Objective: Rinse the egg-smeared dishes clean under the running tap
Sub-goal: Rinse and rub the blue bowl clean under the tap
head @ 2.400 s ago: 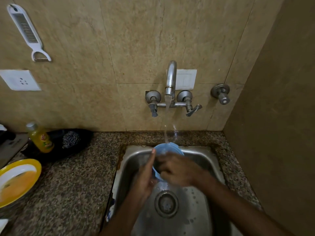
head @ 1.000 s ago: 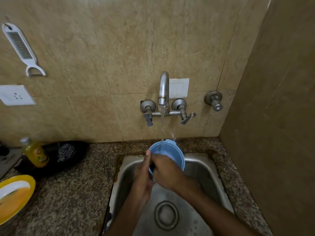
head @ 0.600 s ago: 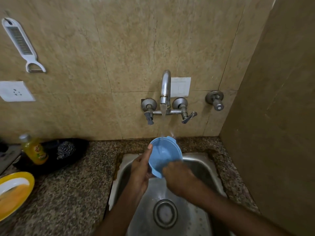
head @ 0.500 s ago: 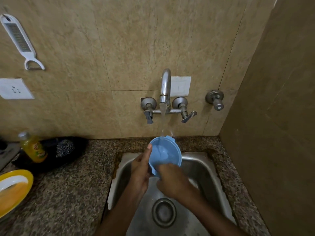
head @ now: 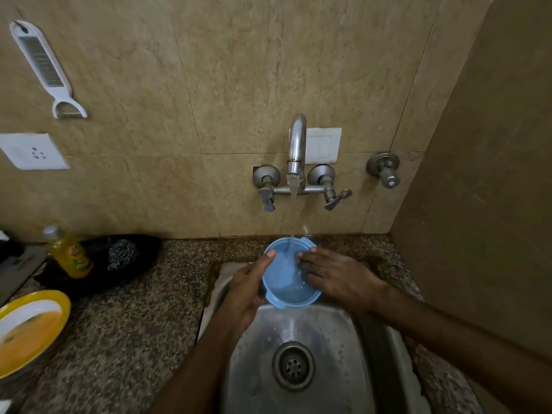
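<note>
A small blue bowl is held over the steel sink, its opening facing me, and water from the tap runs into it. My left hand grips its left rim, thumb up along the edge. My right hand lies flat on the right side, fingertips inside the bowl. A yellow-rimmed plate smeared with orange egg sits on the counter at far left.
On the granite counter stand a yellow dish-soap bottle and a black dish holding a steel scrubber. A white grater and a socket are on the tiled wall. A side wall closes the right.
My right hand has moved from below the bowl up to its right side, fingers now spread inside it. The bowl stays under the stream in my left hand.
</note>
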